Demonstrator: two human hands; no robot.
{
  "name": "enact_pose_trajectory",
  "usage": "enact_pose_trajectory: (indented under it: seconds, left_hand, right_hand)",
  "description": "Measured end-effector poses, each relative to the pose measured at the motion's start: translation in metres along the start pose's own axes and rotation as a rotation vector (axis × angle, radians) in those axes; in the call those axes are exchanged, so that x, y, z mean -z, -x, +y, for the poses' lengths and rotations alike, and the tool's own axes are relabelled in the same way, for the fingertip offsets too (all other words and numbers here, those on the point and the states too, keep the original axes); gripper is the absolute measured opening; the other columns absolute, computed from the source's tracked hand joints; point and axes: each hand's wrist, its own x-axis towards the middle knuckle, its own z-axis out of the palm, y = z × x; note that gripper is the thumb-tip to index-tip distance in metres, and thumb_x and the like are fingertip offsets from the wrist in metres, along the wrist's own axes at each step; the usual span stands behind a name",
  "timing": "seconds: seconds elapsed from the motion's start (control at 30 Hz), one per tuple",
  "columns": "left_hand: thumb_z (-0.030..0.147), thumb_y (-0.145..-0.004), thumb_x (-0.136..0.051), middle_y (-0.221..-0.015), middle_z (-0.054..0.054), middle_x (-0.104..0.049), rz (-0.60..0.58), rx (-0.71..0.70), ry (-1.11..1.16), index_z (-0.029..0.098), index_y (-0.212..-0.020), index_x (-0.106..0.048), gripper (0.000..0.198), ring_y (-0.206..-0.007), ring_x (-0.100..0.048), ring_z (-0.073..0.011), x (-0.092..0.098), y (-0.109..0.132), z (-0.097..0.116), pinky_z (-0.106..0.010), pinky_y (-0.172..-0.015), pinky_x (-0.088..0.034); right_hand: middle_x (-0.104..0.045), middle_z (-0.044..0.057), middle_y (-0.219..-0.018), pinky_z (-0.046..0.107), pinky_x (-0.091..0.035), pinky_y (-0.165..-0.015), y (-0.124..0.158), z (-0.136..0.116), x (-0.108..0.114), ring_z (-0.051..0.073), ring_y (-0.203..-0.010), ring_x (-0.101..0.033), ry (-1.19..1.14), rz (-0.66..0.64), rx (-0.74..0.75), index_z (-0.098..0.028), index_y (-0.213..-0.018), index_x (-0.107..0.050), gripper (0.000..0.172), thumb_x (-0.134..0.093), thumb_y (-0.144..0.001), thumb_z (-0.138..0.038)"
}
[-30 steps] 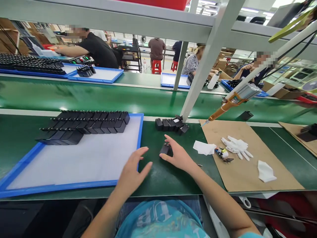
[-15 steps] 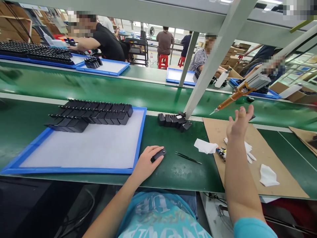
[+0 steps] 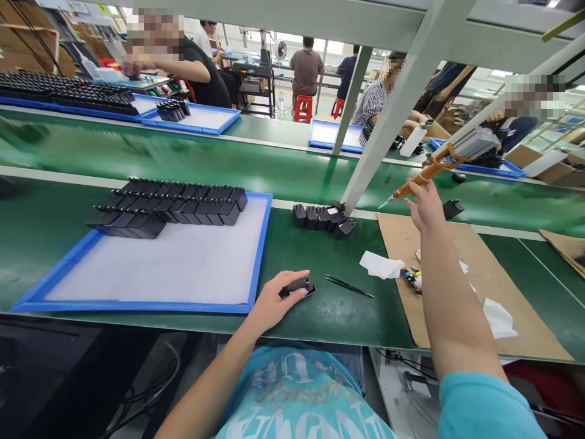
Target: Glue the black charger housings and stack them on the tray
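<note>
- A person in a turquoise printed shirt point(image 3: 297, 393) is working at a long green bench point(image 3: 338, 332); the step in hand is apparently the taking up of a tool while a part is being steadied.
- One blue-rimmed, white-lined tray point(image 3: 183, 268) is lying to the left hand's left, bearing rows of black, boxy plastic plug blocks point(image 3: 196, 210) packed too tightly for a sure count.
- One brown cardboard sheet point(image 3: 402, 241) is lying beneath the right forearm.
- One slanting orange-and-grey tool point(image 3: 434, 169) is meeting the right hand point(image 3: 428, 207); its fingers are bending at the barrel, though whether they are gripping cannot be told. The next move is seemingly calling for a firm hold there.
- Two crumpled white paper pieces point(image 3: 382, 264) are flanking the right forearm.
- At least five black blocks point(image 3: 323, 218) are clustering beyond the left hand point(image 3: 274, 303), partly overlapping.
- One slim dark pair of tweezers point(image 3: 348, 285) is lying just right of the left hand.
- One black, pronged plastic block point(image 3: 299, 284) is sitting within the left hand, whose fingers and thumb are grasping it.
</note>
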Motion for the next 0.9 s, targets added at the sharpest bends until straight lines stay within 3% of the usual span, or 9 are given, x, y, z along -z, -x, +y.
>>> enact_pose_trajectory:
  seconds: [0.1,0.17,0.23,0.33,0.4,0.47,0.63,0.77,0.9]
  left_hand:
    - [0.041,-0.086,-0.061,-0.111,-0.007,-0.068,0.064,0.081,0.164,0.025,-0.126,-0.057,0.043,-0.101,-0.064,-0.0200,-0.003,-0.002,-0.010,-0.036,-0.091,-0.051]
    - [0.040,-0.088,-0.059,-0.119,-0.009,-0.066,0.114,0.064,0.192,0.022,-0.119,-0.061,0.036,-0.105,-0.064,-0.0214,-0.005,0.000,-0.012,-0.035,-0.091,-0.052]
    - [0.038,-0.092,-0.053,-0.131,-0.009,-0.060,0.169,-0.004,0.079,0.022,-0.109,-0.067,0.027,-0.111,-0.062,-0.0223,-0.007,0.005,-0.013,-0.037,-0.094,-0.051]
    - [0.037,-0.090,-0.056,-0.138,-0.008,-0.056,0.230,-0.170,-0.219,0.024,-0.115,-0.066,0.030,-0.118,-0.058,-0.0237,-0.012,0.015,-0.012,-0.040,-0.100,-0.047]
    - [0.038,-0.084,-0.065,-0.134,-0.010,-0.059,0.253,-0.257,-0.380,0.022,-0.127,-0.057,0.047,-0.119,-0.058,-0.0257,-0.018,0.020,-0.013,-0.043,-0.100,-0.047]
    - [0.037,-0.081,-0.069,-0.125,-0.011,-0.065,0.291,-0.269,-0.500,0.020,-0.127,-0.055,0.051,-0.112,-0.062,-0.0270,-0.025,0.020,-0.014,-0.043,-0.094,-0.050]
    - [0.032,-0.086,-0.062,-0.106,-0.007,-0.073,0.334,-0.232,-0.571,0.020,-0.118,-0.058,0.034,-0.088,-0.071,-0.0216,-0.031,0.014,-0.010,-0.032,-0.076,-0.055]
    - [0.032,-0.085,-0.064,-0.107,-0.005,-0.073,0.343,-0.225,-0.518,0.021,-0.120,-0.055,0.038,-0.084,-0.071,-0.0191,-0.027,0.014,0.000,-0.029,-0.072,-0.055]
    - [0.029,-0.081,-0.067,-0.095,-0.003,-0.072,0.356,-0.220,-0.451,0.022,-0.112,-0.059,0.033,-0.078,-0.068,-0.0168,-0.022,0.018,0.010,-0.027,-0.068,-0.053]
  right_hand:
    - [-0.071,0.007,-0.103,0.029,-0.051,-0.075,0.014,0.001,-0.008,0.017,-0.098,-0.067,-0.064,-0.074,0.005,-0.022,-0.120,-0.050,0.051,-0.068,-0.074,-0.035]
    - [-0.071,0.001,-0.084,0.029,-0.053,-0.071,0.030,0.002,-0.012,0.016,-0.085,-0.069,-0.121,-0.105,0.020,-0.024,-0.117,-0.051,0.052,-0.072,-0.070,-0.036]
    - [-0.070,-0.003,-0.074,0.030,-0.054,-0.071,0.053,0.000,-0.015,0.015,-0.074,-0.068,-0.182,-0.133,0.034,-0.026,-0.117,-0.050,0.054,-0.074,-0.069,-0.035]
    - [-0.070,-0.003,-0.081,0.029,-0.053,-0.071,0.099,-0.009,-0.024,0.012,-0.069,-0.066,-0.242,-0.181,0.049,-0.027,-0.119,-0.051,0.050,-0.070,-0.073,-0.035]
    - [-0.069,-0.002,-0.086,0.029,-0.052,-0.069,0.133,-0.018,-0.035,0.012,-0.069,-0.065,-0.315,-0.199,0.073,-0.028,-0.116,-0.052,0.044,-0.068,-0.076,-0.036]
    - [-0.067,-0.001,-0.086,0.028,-0.050,-0.062,0.167,-0.029,-0.049,0.011,-0.062,-0.063,-0.418,-0.218,0.121,-0.027,-0.111,-0.055,0.039,-0.065,-0.077,-0.044]
    - [-0.061,0.000,-0.094,0.025,-0.040,-0.045,0.235,-0.055,-0.084,0.006,-0.044,-0.047,-0.599,-0.244,0.151,-0.028,-0.104,-0.057,0.042,-0.055,-0.079,-0.062]
    - [-0.059,0.001,-0.098,0.025,-0.036,-0.039,0.260,-0.069,-0.100,0.006,-0.041,-0.046,-0.715,-0.250,0.097,-0.030,-0.106,-0.057,0.052,-0.051,-0.075,-0.071]
    - [-0.060,0.002,-0.099,0.025,-0.034,-0.037,0.262,-0.075,-0.106,0.006,-0.039,-0.046,-0.743,-0.248,0.082,-0.029,-0.105,-0.058,0.051,-0.043,-0.080,-0.070]
